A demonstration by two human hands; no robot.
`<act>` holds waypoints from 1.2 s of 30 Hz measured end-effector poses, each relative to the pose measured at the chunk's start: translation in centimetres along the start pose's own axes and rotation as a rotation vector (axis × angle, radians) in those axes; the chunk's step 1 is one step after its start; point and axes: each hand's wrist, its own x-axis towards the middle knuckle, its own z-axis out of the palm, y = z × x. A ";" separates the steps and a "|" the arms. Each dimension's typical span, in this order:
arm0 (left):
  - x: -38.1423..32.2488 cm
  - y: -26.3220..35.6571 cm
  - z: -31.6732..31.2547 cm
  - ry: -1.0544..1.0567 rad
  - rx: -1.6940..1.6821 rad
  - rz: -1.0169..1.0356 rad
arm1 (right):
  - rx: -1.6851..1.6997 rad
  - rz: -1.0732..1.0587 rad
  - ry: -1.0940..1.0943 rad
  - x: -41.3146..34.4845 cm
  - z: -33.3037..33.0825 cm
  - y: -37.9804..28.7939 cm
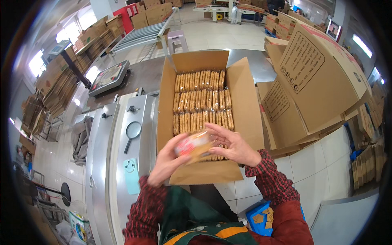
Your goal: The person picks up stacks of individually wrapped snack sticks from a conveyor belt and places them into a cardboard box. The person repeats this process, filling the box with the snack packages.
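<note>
A clear-wrapped pack (194,146) with red and white print, blurred, is in my left hand (170,160), gripped at its left end. At its right end, the thumb and curved fingers of my right hand (235,145) close around it. Both hands are above the near part of an open cardboard carton (248,104) whose flaps stand out. Inside stand rows of clear-wrapped golden-brown biscuits (202,100), packed on edge. My hands and the pack partly cover the nearest row.
Left of the carton, a steel machine (144,122) bears a magnifying glass (133,131) and a light-blue phone case (131,176). A platform scale (110,76) stands beyond. Large cartons (318,82) lean at the right. A blue crate (257,214) sits on the floor.
</note>
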 end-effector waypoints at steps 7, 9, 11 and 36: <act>-25.5 -4.3 -10.4 0.810 0.109 -0.254 | -0.134 -0.074 1.092 -9.5 -7.2 4.0; -30.9 -6.2 -10.7 0.937 0.295 -0.403 | -0.201 0.166 1.190 -12.5 -9.0 6.9; -33.7 -6.5 -11.4 0.869 1.022 -0.496 | -0.422 0.196 1.006 -14.1 -8.2 10.6; 22.4 -4.6 -5.1 0.512 0.373 0.253 | -0.151 -0.152 1.151 15.0 -12.2 5.1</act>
